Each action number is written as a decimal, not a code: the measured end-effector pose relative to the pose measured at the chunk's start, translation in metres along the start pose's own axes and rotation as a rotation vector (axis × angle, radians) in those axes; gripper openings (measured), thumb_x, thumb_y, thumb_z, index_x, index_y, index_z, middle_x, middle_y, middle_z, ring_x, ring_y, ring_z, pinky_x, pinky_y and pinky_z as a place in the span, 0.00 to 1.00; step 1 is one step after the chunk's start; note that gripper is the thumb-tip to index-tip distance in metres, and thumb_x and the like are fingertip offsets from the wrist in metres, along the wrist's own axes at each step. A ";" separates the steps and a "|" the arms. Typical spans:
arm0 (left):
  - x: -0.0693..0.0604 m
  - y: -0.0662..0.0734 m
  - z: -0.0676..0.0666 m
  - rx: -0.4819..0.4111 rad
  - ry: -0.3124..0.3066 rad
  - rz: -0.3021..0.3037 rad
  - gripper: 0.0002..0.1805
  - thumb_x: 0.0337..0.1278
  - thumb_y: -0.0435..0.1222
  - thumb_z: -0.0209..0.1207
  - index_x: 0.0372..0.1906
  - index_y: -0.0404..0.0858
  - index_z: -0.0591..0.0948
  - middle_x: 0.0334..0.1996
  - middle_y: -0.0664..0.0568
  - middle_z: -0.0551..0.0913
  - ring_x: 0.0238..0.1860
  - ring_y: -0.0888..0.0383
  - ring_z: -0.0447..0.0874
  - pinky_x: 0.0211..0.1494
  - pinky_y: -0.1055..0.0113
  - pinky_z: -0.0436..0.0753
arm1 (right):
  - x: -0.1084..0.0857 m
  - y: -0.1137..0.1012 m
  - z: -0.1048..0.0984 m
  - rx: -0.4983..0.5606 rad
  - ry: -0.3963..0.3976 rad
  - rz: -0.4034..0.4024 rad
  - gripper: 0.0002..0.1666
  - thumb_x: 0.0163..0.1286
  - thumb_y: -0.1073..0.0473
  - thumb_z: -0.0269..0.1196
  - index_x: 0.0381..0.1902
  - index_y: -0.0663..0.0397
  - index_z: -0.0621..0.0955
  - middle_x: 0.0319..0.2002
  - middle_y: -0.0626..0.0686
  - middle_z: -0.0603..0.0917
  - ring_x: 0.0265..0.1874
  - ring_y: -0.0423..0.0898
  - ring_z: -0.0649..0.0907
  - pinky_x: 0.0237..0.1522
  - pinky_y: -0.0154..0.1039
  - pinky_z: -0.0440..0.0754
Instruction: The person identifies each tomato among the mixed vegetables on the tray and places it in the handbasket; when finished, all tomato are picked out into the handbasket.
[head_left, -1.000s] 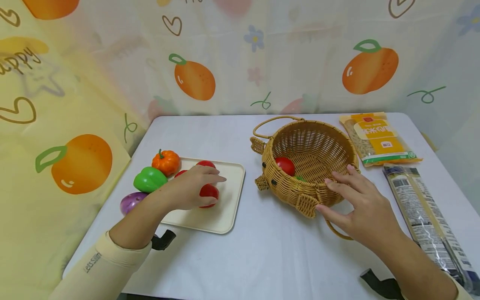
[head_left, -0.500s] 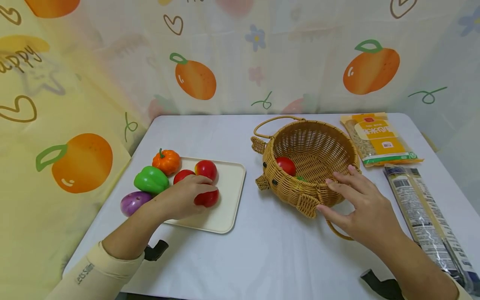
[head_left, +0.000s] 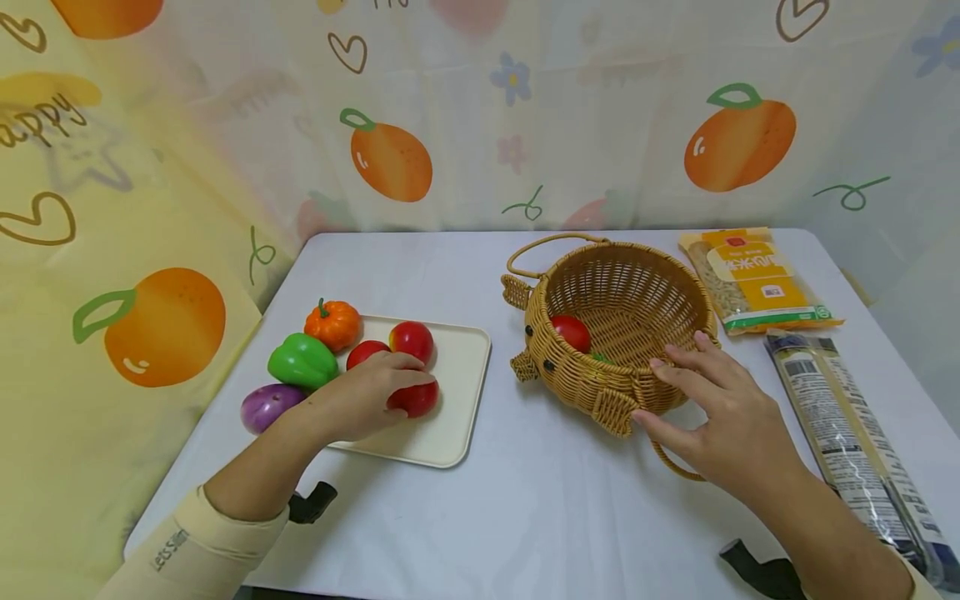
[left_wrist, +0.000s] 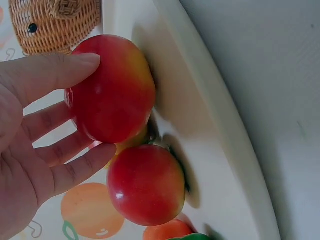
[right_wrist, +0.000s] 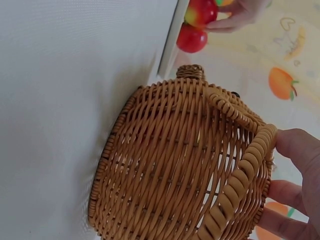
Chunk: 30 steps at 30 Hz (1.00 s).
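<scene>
In the head view my left hand (head_left: 367, 396) is on a red apple (head_left: 415, 400), the front one on the cream tray (head_left: 461, 400). The left wrist view shows my thumb on one side of this apple (left_wrist: 112, 90) and my fingers round the other. Two more red apples lie behind it, one (head_left: 412, 340) at the back and one (head_left: 366, 352) partly hidden by my hand. My right hand (head_left: 727, 408) holds the near right rim of a wicker basket (head_left: 585, 387), thumb by its handle. Inside the basket are a red round fruit (head_left: 572, 332) and a bit of something green.
A small orange pumpkin (head_left: 333, 325), a green bell pepper (head_left: 303, 361) and a purple eggplant (head_left: 270, 407) sit along the tray's left side. At the right lie a yellow packet of grain (head_left: 757, 279) and a long clear-and-printed packet (head_left: 855, 442) on the white table (head_left: 555, 517).
My left hand has come down and closed round the front apple, uncovering the two apples behind it. The right hand and basket stay put.
</scene>
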<state>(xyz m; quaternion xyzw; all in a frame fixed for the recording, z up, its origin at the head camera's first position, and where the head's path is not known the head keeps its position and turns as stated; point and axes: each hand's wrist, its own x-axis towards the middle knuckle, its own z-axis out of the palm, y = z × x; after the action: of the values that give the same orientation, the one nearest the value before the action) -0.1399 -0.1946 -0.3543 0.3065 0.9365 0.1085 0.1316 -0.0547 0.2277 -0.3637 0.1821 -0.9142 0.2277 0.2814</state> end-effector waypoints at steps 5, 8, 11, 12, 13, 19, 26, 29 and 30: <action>0.004 0.003 -0.003 -0.014 0.034 0.040 0.29 0.53 0.34 0.74 0.63 0.46 0.83 0.63 0.46 0.79 0.66 0.45 0.74 0.56 0.51 0.87 | -0.001 0.001 0.000 0.003 -0.005 0.005 0.51 0.65 0.17 0.47 0.51 0.55 0.89 0.55 0.57 0.86 0.67 0.64 0.76 0.52 0.70 0.79; 0.007 0.007 -0.007 -0.026 0.067 0.067 0.29 0.53 0.36 0.74 0.63 0.46 0.83 0.62 0.47 0.79 0.65 0.46 0.75 0.54 0.52 0.87 | -0.001 0.001 -0.001 0.001 -0.003 0.005 0.51 0.65 0.17 0.48 0.51 0.55 0.88 0.55 0.57 0.86 0.66 0.64 0.76 0.52 0.70 0.79; 0.010 0.012 -0.012 -0.031 0.096 0.088 0.29 0.54 0.37 0.73 0.63 0.47 0.83 0.62 0.48 0.79 0.65 0.46 0.75 0.53 0.52 0.88 | -0.001 0.001 0.000 -0.001 0.003 0.000 0.51 0.65 0.17 0.48 0.51 0.56 0.88 0.55 0.57 0.86 0.67 0.64 0.76 0.52 0.69 0.79; 0.011 0.014 -0.014 -0.033 0.103 0.097 0.28 0.54 0.37 0.73 0.63 0.47 0.83 0.62 0.48 0.79 0.65 0.46 0.74 0.53 0.52 0.88 | -0.001 0.001 0.000 -0.002 0.005 0.001 0.51 0.65 0.17 0.47 0.51 0.55 0.89 0.55 0.57 0.86 0.67 0.64 0.76 0.52 0.69 0.79; 0.012 0.016 -0.016 -0.036 0.110 0.105 0.28 0.55 0.37 0.73 0.63 0.47 0.82 0.62 0.48 0.79 0.65 0.46 0.74 0.53 0.53 0.88 | -0.001 0.001 0.000 -0.003 0.006 0.000 0.51 0.65 0.17 0.47 0.51 0.56 0.89 0.54 0.57 0.86 0.67 0.63 0.76 0.52 0.69 0.79; 0.022 0.030 -0.028 -0.092 0.138 0.115 0.28 0.57 0.38 0.71 0.65 0.46 0.81 0.64 0.47 0.77 0.65 0.47 0.74 0.54 0.56 0.87 | 0.000 0.000 0.000 -0.007 -0.002 0.006 0.53 0.65 0.16 0.46 0.51 0.56 0.88 0.54 0.58 0.87 0.67 0.63 0.76 0.51 0.69 0.80; 0.038 0.046 -0.042 -0.112 0.211 0.167 0.28 0.58 0.38 0.70 0.66 0.46 0.81 0.64 0.48 0.77 0.60 0.51 0.75 0.47 0.62 0.87 | 0.000 0.000 0.000 -0.001 -0.012 0.017 0.53 0.64 0.16 0.45 0.52 0.55 0.88 0.55 0.58 0.86 0.68 0.63 0.75 0.53 0.69 0.80; 0.045 0.053 -0.049 -0.114 0.240 0.199 0.28 0.58 0.38 0.69 0.66 0.45 0.81 0.64 0.48 0.77 0.61 0.50 0.74 0.50 0.60 0.86 | 0.000 0.001 0.000 0.006 -0.005 0.008 0.51 0.65 0.17 0.48 0.51 0.55 0.88 0.56 0.58 0.86 0.68 0.64 0.75 0.53 0.69 0.80; 0.047 0.056 -0.052 -0.113 0.248 0.210 0.28 0.58 0.38 0.70 0.66 0.46 0.81 0.64 0.48 0.77 0.63 0.50 0.73 0.53 0.59 0.86 | 0.000 0.001 0.000 0.008 -0.004 0.004 0.50 0.65 0.18 0.50 0.51 0.56 0.89 0.56 0.58 0.86 0.68 0.64 0.75 0.53 0.69 0.80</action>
<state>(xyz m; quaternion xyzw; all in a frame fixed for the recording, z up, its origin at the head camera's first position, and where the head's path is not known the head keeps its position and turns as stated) -0.1620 -0.1287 -0.2983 0.3790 0.9008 0.2111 0.0201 -0.0550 0.2285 -0.3645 0.1817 -0.9141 0.2318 0.2786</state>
